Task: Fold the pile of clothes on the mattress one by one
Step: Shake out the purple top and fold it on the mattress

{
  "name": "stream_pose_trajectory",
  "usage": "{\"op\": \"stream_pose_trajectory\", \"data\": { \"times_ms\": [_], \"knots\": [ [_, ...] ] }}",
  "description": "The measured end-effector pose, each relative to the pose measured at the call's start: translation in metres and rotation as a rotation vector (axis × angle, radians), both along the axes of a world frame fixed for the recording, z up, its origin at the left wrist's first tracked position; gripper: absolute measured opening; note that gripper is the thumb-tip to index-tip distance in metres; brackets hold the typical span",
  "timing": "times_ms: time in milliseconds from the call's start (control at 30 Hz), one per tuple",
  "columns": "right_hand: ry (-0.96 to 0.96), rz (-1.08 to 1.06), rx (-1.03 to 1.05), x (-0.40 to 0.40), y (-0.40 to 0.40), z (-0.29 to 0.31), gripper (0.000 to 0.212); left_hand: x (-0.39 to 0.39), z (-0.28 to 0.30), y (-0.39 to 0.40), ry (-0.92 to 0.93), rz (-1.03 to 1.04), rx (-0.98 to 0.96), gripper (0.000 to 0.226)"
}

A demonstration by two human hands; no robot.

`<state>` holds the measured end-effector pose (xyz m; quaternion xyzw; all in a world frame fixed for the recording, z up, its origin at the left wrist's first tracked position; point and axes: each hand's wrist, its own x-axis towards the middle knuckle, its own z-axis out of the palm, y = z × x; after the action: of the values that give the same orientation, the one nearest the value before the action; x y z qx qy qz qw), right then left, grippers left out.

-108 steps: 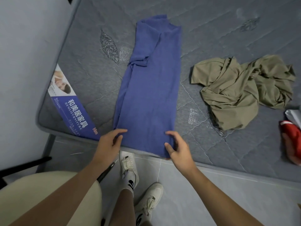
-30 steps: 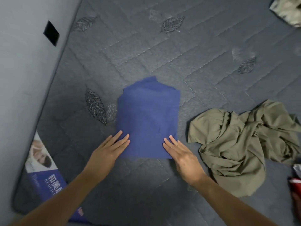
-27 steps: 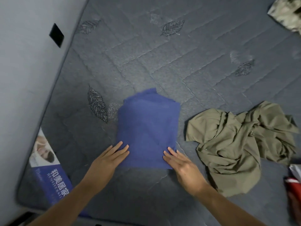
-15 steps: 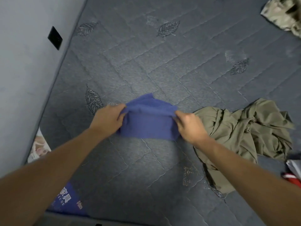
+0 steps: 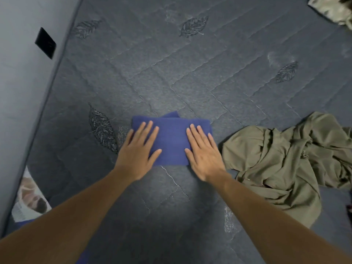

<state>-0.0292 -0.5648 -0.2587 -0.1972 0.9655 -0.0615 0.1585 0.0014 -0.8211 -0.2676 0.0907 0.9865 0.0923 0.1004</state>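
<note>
A blue garment (image 5: 172,138) lies folded into a small rectangle on the dark grey quilted mattress (image 5: 190,73). My left hand (image 5: 138,151) presses flat on its left part with straight fingers. My right hand (image 5: 202,152) presses flat on its right part, fingers straight too. A crumpled olive-green garment (image 5: 282,164) lies unfolded just to the right of my right hand, not touching it.
A pale crumpled cloth (image 5: 333,10) shows at the top right corner. A printed label (image 5: 30,199) sits on the mattress's near left corner. The grey wall (image 5: 19,92) with a black plate (image 5: 45,43) runs along the left side.
Both hands gripped the blue garment's near edge, lifted it and folded it over away from me. Now the garment is half as long and both hands lie flat on it.
</note>
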Motion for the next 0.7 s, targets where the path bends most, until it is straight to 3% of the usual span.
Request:
{"op": "stream_pose_trajectory", "data": {
  "times_ms": [133,233,300,367,500,700],
  "knots": [
    [-0.051,-0.168,-0.062,-0.019,0.004,0.0,0.079,-0.018,-0.004,-0.014,-0.04,0.204,0.076,0.09],
    [-0.064,-0.597,-0.193,-0.028,-0.011,0.017,0.094,-0.021,0.015,0.003,-0.007,0.597,0.26,0.091],
    [-0.16,-0.89,-0.27,-0.033,-0.018,0.03,0.087,-0.021,0.027,0.011,-0.134,0.876,0.424,0.084],
    [-0.305,-1.055,-0.341,-0.036,-0.021,0.036,0.077,-0.022,0.03,0.012,-0.298,1.022,0.571,0.081],
    [-0.461,-1.169,-0.48,-0.048,-0.012,0.033,0.066,-0.038,0.023,0.005,-0.368,0.974,0.709,0.065],
    [-0.432,-1.031,-0.761,-0.039,-0.011,0.027,0.027,-0.035,0.014,-0.003,-0.269,0.83,0.951,0.036]
  ]
}}
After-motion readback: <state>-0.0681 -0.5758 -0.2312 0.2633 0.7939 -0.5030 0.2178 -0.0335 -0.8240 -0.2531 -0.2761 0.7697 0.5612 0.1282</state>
